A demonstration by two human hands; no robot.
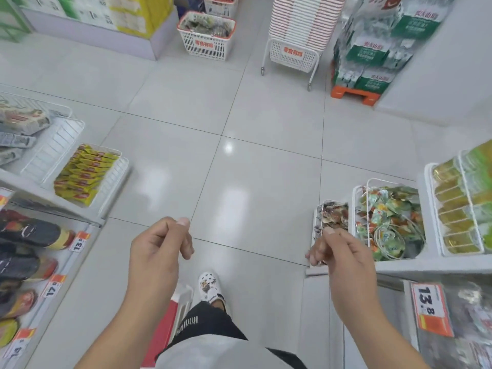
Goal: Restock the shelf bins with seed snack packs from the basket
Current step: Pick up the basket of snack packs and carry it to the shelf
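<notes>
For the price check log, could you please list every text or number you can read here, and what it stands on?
"13.8": orange price tag on the right shelf edge.
"13.9": price tag on the left shelf edge, small digit blurred.
"17": price tag below it, remainder unclear.
"14": lowest left tag, partly cut off.
Red characters on the filled white basket and the basket stack: too blurred to read.
Water pack labels: blurred.

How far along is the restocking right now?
Done: the small wire bin on the right shelf already holds packs. In hand: nothing; the left hand and right hand are both empty. Left: the basket across the aisle floor still holds packs.
</notes>
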